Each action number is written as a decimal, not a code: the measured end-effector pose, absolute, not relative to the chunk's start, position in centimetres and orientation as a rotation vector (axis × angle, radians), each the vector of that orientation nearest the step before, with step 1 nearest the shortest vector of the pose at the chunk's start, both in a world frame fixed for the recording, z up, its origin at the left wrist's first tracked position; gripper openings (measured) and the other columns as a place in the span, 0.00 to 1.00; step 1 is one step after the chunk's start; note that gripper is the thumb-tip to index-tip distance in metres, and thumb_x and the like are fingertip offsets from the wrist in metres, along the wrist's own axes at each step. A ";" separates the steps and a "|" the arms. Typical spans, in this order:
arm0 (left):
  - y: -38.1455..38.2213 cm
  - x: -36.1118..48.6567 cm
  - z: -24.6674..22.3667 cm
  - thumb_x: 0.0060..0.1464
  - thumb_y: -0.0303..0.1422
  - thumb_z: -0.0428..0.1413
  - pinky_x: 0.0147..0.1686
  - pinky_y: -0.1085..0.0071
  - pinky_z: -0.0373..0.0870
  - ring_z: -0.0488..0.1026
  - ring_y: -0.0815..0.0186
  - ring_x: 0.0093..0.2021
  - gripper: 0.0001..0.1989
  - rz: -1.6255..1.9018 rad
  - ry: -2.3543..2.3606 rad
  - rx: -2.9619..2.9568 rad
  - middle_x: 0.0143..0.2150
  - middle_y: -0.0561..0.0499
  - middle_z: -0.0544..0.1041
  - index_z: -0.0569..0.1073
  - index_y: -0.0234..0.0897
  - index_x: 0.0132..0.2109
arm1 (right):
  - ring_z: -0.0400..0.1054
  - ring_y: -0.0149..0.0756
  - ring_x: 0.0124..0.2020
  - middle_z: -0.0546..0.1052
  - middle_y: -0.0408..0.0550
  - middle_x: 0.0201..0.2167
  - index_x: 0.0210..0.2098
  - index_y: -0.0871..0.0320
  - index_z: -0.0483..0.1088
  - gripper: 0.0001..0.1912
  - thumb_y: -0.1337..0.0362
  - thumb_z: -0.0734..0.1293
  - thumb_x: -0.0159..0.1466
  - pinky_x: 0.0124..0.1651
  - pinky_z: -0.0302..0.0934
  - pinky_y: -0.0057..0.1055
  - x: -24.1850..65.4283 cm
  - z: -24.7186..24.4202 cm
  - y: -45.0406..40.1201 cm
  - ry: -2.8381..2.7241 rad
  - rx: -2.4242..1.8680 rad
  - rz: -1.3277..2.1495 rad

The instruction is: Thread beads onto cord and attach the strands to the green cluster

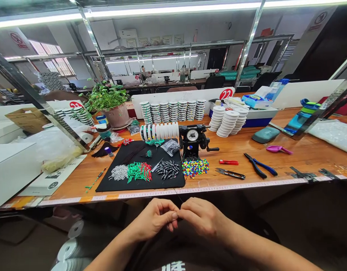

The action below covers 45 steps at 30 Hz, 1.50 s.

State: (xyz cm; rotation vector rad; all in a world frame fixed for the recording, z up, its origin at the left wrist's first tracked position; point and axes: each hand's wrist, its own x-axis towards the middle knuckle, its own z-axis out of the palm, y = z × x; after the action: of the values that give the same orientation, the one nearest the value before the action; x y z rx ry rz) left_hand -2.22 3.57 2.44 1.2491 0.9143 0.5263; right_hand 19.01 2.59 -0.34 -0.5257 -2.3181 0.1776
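Observation:
In front of the table edge my left hand [159, 219] and my right hand [204, 218] meet at the fingertips, both closed in a pinch. A thin dark line [177, 194] runs up from between them towards the table. Whatever else they hold is hidden by the fingers. Beyond the hands lies a black mat [111, 182], bearing silver-grey small parts [119, 172], green and red tube-shaped pieces [139, 171], black pieces [168, 169] and a clear bag of dark parts [170, 147]. Multicoloured beads [194, 168] lie at the mat's right edge.
A black hand-cranked winder [192, 139] carries white spools [165, 131]. Stacked spools [173, 111] stand behind it. To the right lie thread snips [230, 173], a red cutter [228, 162], pliers [259, 165] and a pink scoop [278, 149]. A potted plant [115, 114] is back left.

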 end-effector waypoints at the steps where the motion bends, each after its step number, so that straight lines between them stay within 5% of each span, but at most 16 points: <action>1: 3.6 -2.3 2.5 0.47 0.54 0.66 0.27 0.75 0.66 0.68 0.71 0.22 0.25 0.519 0.928 1.250 0.23 0.51 0.75 0.77 0.32 0.31 | 0.64 0.39 0.29 0.74 0.54 0.30 0.42 0.65 0.73 0.19 0.70 0.51 0.75 0.32 0.61 0.33 18.8 -0.5 2.5 -2.326 -0.527 0.176; 8: 3.0 -2.6 1.8 0.50 0.52 0.64 0.32 0.73 0.69 0.75 0.67 0.30 0.24 0.572 0.922 1.209 0.31 0.48 0.78 0.71 0.34 0.34 | 0.70 0.33 0.31 0.75 0.46 0.31 0.36 0.58 0.71 0.11 0.65 0.61 0.74 0.35 0.62 0.26 18.3 -0.3 5.0 -2.138 -0.654 0.631; 15: 2.8 -1.8 0.6 0.47 0.51 0.66 0.33 0.72 0.67 0.70 0.68 0.29 0.25 0.707 0.912 1.216 0.29 0.49 0.73 0.67 0.34 0.27 | 0.72 0.40 0.43 0.76 0.55 0.45 0.45 0.62 0.71 0.06 0.74 0.63 0.72 0.44 0.64 0.30 17.7 2.3 13.2 -2.541 -1.177 -0.194; 19: 3.1 -1.5 0.1 0.50 0.48 0.64 0.33 0.72 0.66 0.70 0.67 0.30 0.22 0.737 0.898 1.264 0.30 0.48 0.73 0.67 0.34 0.28 | 0.73 0.40 0.34 0.76 0.53 0.35 0.40 0.63 0.72 0.09 0.78 0.62 0.70 0.34 0.61 0.30 16.5 3.2 14.5 -2.667 -1.196 -0.277; 28: 3.8 -0.5 -0.9 0.51 0.39 0.61 0.33 0.70 0.66 0.70 0.65 0.30 0.14 0.782 0.915 1.318 0.31 0.48 0.73 0.67 0.35 0.27 | 0.72 0.44 0.37 0.76 0.53 0.34 0.39 0.62 0.73 0.06 0.76 0.65 0.68 0.36 0.62 0.33 19.2 5.3 12.5 -2.752 -1.260 -0.434; 37: 4.3 0.8 0.4 0.46 0.40 0.65 0.34 0.71 0.69 0.71 0.67 0.29 0.16 0.846 0.932 1.174 0.29 0.50 0.73 0.67 0.35 0.26 | 0.74 0.48 0.46 0.77 0.67 0.49 0.51 0.73 0.72 0.19 0.75 0.52 0.74 0.44 0.72 0.40 21.3 2.8 5.7 -2.357 -0.717 -0.500; 45: 5.2 1.6 1.0 0.47 0.39 0.65 0.32 0.74 0.67 0.71 0.67 0.30 0.14 0.874 0.926 1.203 0.30 0.50 0.74 0.70 0.35 0.26 | 0.75 0.45 0.47 0.79 0.63 0.46 0.54 0.70 0.71 0.16 0.77 0.57 0.71 0.47 0.73 0.37 22.2 2.1 2.3 -2.122 -0.785 -0.420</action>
State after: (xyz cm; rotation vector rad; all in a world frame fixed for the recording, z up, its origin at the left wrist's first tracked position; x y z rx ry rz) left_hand 1.59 5.25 1.03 1.2030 0.9259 0.8738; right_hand 22.19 2.29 2.08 -0.7848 -2.1217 -0.4198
